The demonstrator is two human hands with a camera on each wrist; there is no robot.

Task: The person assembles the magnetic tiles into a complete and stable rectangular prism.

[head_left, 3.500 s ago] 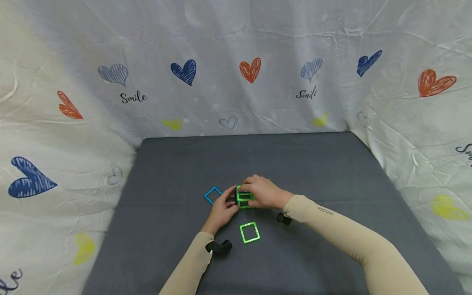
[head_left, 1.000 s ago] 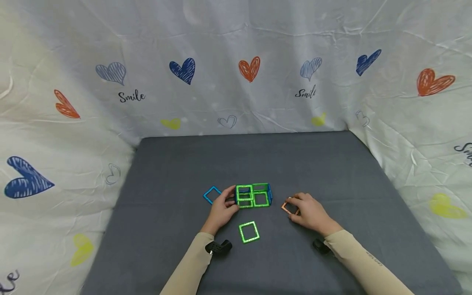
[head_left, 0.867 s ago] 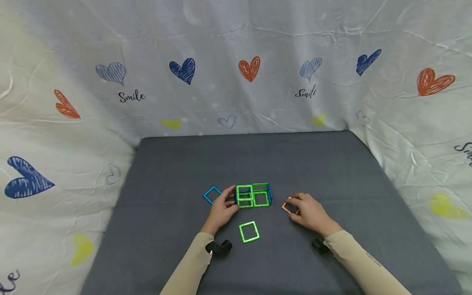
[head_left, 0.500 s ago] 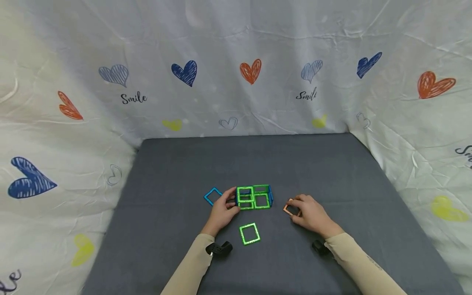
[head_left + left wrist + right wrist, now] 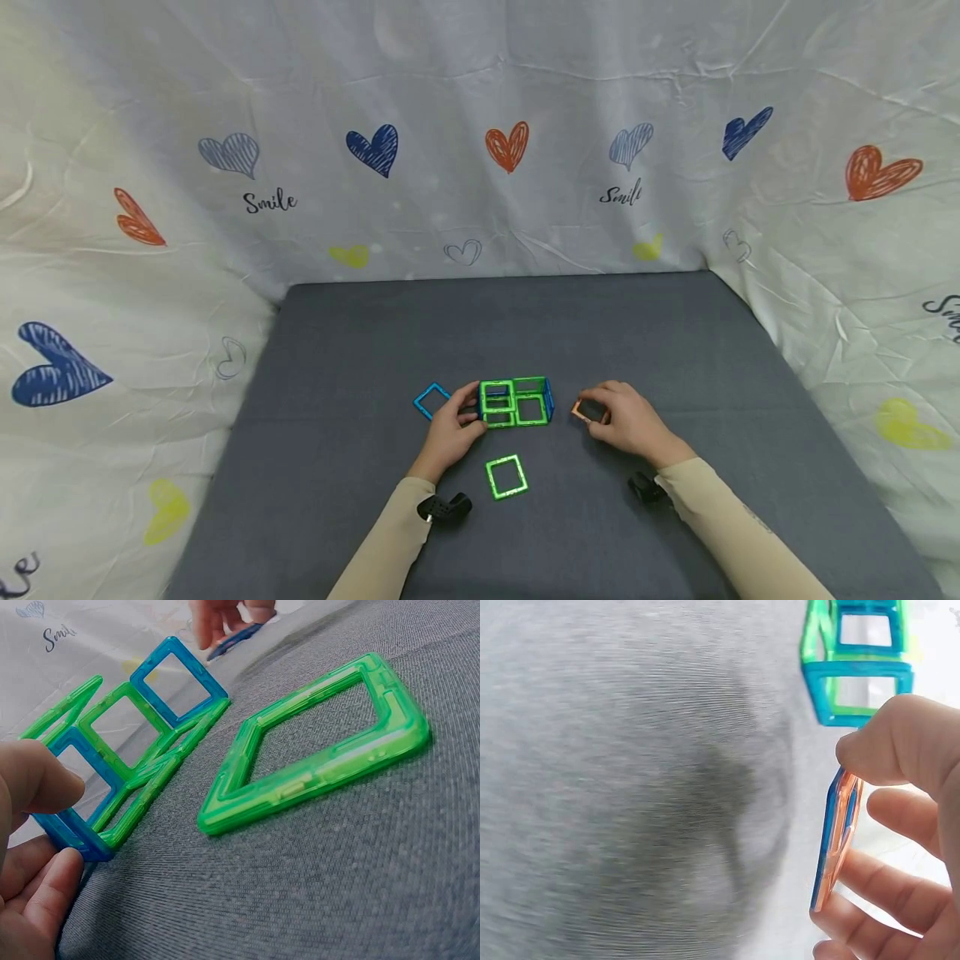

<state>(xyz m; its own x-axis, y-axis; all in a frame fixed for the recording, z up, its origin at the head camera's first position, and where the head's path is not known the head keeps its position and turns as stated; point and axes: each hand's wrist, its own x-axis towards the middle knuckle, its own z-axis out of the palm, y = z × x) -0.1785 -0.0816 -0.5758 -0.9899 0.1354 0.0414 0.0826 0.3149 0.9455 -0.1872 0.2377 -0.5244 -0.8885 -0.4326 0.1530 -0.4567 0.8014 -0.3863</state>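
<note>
Opposite our left hand (image 5: 450, 429), clasping a green-and-blue plastic box-frame (image 5: 515, 408), our right hand (image 5: 632, 419) pinches orange-and-blue plastic square frames (image 5: 836, 840); slackening could drop them!

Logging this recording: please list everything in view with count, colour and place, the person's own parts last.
Structure of joined square frames: 1, green and blue, mid-table
Held frame piece: orange layer against blue, exact count unclear, in the right hand
Loose green frame: 1, green, flat on the table, nearer the person than the structure
Loose blue frame: 1, blue, on the table left of the structure, partly hidden
Table: 1, dark grey, below everything
Backdrop cloth: whitish, behind and beside the table, printed with coloured hearts and "Smile"
Wrist devices: 2, black, one per wrist
Sleeves: 2, beige, on both arms
Left hand: 1, bare, gripping the structure's left end
Right hand: 1, bare, right of the structure
</note>
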